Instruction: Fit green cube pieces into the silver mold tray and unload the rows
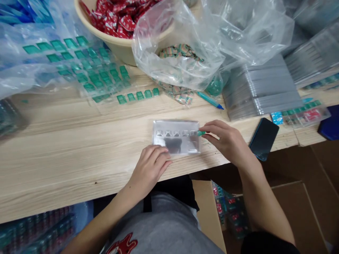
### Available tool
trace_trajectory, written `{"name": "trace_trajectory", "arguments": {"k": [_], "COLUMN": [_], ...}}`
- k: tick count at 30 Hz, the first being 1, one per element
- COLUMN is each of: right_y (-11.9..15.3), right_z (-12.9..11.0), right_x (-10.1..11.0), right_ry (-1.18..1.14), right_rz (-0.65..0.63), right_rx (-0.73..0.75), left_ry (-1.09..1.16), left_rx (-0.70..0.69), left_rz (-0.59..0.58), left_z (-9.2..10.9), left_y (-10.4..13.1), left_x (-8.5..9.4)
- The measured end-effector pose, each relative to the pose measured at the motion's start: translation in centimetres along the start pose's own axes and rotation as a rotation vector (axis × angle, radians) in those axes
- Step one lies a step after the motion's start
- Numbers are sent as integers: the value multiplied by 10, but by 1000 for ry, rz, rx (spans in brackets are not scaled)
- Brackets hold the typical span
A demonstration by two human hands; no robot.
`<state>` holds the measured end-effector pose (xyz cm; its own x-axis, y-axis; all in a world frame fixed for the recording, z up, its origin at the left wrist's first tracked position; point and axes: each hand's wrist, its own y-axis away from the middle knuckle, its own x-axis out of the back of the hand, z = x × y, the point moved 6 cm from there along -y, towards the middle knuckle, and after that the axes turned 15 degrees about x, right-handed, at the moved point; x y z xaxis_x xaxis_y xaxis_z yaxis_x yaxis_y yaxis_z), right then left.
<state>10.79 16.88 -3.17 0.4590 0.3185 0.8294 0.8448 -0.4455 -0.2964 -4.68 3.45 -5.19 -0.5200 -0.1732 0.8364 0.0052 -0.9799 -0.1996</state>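
Nearest is the person's grey shirt [164, 222], with a cardboard box [208, 208] below the table edge. The left hand [149, 164] lies at the near left corner of a clear plastic tray [177, 124], fingers bent over its edge; whether it grips the tray, I cannot tell. The 2 hands are apart, on either side of the tray. The right hand [225, 139] pinches a small green piece [201, 133] between thumb and fingers, at the right end of a row of 5 small hollows in the tray. The tray lies flat on the pale wooden table [79, 151], near its front edge.

To the right of the right hand, a dark phone [264, 139] lies at the table edge. Beyond the tray, 5 green blocks [140, 95] sit in a row, left of a light blue pen [210, 100]. A stack of clear plastic packaging [265, 88] stands to the pen's right. Farther back, a clear bag [180, 70] holds patterned pieces, beside a cream tub [119, 47] filled with red packets [116, 21] dotted white.
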Motion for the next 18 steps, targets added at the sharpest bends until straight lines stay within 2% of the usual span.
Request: {"name": "trace_trajectory", "arguments": {"k": [3,10,16,18], "right_y": [-2,-6,-12,-13], "right_z": [-1,2,-3,-9], "right_x": [-5,-15,-32,-35], "right_ry": [-13,-42,107,138], "right_rz": [-46,-67,-259,-274], "right_rx": [1,-12,-33,-17], "left_ry": [-6,-2,-22,-50], "left_rx": [-6,-14,-21,-25], "left_rz": [9,1,35,63], "left_z": [1,2,3,4], "left_y": [-1,-3,-2,-2], "left_x": [-1,-4,-6,-7]}}
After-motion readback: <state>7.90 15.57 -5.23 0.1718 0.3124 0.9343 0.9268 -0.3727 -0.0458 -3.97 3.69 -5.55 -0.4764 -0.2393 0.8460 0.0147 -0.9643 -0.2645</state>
